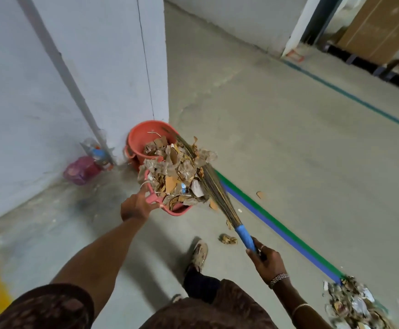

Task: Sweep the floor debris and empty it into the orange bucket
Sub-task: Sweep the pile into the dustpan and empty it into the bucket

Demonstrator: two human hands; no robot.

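An orange bucket (143, 138) stands on the floor against the white wall corner, with scraps inside. My left hand (135, 205) grips the handle of a pink dustpan (177, 211) held in the air just in front of the bucket. The dustpan is heaped with debris (177, 172) of cardboard bits, plastic film and paper. My right hand (266, 258) grips the blue handle of a straw broom (219, 193), whose bristles press against the right side of the heap. A few scraps (228, 239) lie on the floor below.
A larger debris pile (352, 302) lies at the lower right on the green and blue floor stripe (276, 230). A pink bag (80, 170) and a plastic bottle sit by a pipe at the wall. My foot (199, 254) is below the dustpan. Cardboard boxes stand far right.
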